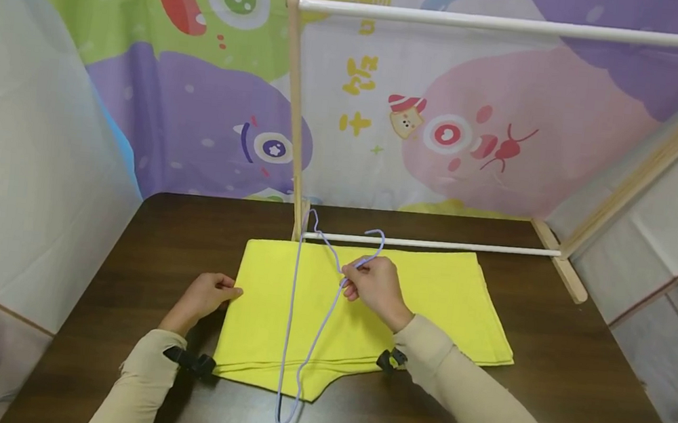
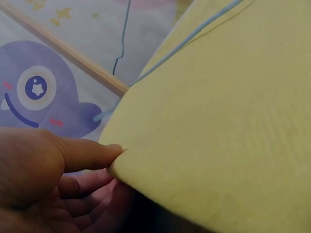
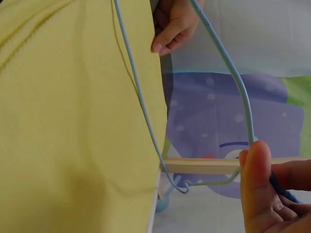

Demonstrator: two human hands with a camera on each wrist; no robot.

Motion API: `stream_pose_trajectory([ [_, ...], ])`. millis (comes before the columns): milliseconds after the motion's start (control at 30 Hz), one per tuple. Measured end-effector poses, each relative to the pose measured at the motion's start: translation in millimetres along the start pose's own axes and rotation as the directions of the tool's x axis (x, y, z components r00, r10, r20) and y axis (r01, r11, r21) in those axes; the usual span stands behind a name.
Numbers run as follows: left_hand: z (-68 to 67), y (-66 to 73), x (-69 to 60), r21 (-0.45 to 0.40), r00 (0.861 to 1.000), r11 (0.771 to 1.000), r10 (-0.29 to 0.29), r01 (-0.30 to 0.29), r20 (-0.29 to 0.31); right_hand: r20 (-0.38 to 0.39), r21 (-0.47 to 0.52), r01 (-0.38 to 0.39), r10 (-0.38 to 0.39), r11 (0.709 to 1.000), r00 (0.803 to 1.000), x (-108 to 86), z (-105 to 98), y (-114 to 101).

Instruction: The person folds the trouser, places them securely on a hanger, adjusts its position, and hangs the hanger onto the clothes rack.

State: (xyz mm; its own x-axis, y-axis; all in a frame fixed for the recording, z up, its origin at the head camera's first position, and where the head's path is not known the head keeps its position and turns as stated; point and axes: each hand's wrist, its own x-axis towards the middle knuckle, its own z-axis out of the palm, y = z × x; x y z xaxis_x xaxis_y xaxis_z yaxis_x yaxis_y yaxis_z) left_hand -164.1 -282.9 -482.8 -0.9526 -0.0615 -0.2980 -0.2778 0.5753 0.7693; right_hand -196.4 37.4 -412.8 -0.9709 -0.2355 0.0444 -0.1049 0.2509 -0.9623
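Note:
A folded yellow garment [image 1: 434, 302], shaped like trousers, lies flat across the dark table. My left hand [image 1: 205, 297] pinches its left edge; in the left wrist view the thumb [image 2: 92, 153] lies on top of the cloth and fingers curl beneath. Over the garment, my right hand [image 1: 376, 286] grips a thin lilac clothes hanger [image 1: 290, 316] close to its neck. The hook points up and away, while the loop hangs toward the near side. In the right wrist view the hanger wire [image 3: 233, 73] runs between thumb and fingers, with part of it hidden by the hand.
Behind the garment stands a rack with wooden side posts [image 1: 295, 119], a white top rail [image 1: 504, 24] and a low white bar [image 1: 434, 245]. A cartoon-print curtain [image 1: 201, 110] hangs at the back. Dark tabletop [image 1: 575, 370] shows around the cloth.

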Motion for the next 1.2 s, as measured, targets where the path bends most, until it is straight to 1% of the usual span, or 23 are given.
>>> stream_pose_trajectory([
  [167,-3.8,-0.3,-1.8,-0.054,0.999,0.999,0.007,-0.005,0.038,0.001,-0.043,0.010,-0.010,0.999,1.000,1.2,-3,-3],
  [267,-4.8,-1.0,-2.9,-0.084,0.998,0.996,0.012,-0.006,0.068,0.005,-0.051,0.005,-0.005,0.999,1.000,1.2,-4,-3],
  [433,-6.2,-0.4,-2.8,-0.108,0.992,0.994,0.028,-0.015,0.123,0.008,-0.048,-0.011,0.012,0.999,1.000,1.2,-3,-2],
  [467,-6.5,0.3,-2.5,-0.122,0.992,0.992,0.028,-0.012,0.126,0.008,-0.047,-0.014,0.014,0.999,1.000,1.0,-3,-2],
  [567,-8.8,5.1,-2.7,-0.171,0.990,0.985,0.055,-0.032,0.133,0.006,-0.048,-0.009,0.009,0.999,1.000,1.1,-3,0],
  [700,-11.2,16.7,-3.6,-0.233,0.984,0.970,0.101,-0.065,0.147,0.006,-0.048,-0.004,0.004,0.999,1.000,0.5,-3,1],
  [800,-12.2,29.8,-4.3,-0.265,0.976,0.960,0.139,-0.091,0.169,0.002,-0.054,-0.004,0.004,0.999,1.000,0.1,-3,0],
  [933,-10.1,52.1,-5.3,-0.250,0.963,0.959,0.183,-0.131,0.198,-0.003,-0.051,-0.003,0.003,0.999,1.000,-0.7,-2,-1],
  [1000,-5.8,63.9,-5.7,-0.238,0.958,0.960,0.198,-0.147,0.207,-0.002,-0.049,-0.002,0.002,0.999,1.000,-1.2,-2,-1],
  [1067,0.6,74.2,-5.8,-0.230,0.958,0.961,0.201,-0.152,0.205,-0.001,-0.053,0.000,0.000,0.999,1.000,-1.7,-2,-2],
  [1200,18.3,91.0,-5.5,-0.270,0.960,0.951,0.208,-0.153,0.188,-0.001,-0.063,0.006,-0.006,0.998,1.000,-1.5,-2,-1],
])
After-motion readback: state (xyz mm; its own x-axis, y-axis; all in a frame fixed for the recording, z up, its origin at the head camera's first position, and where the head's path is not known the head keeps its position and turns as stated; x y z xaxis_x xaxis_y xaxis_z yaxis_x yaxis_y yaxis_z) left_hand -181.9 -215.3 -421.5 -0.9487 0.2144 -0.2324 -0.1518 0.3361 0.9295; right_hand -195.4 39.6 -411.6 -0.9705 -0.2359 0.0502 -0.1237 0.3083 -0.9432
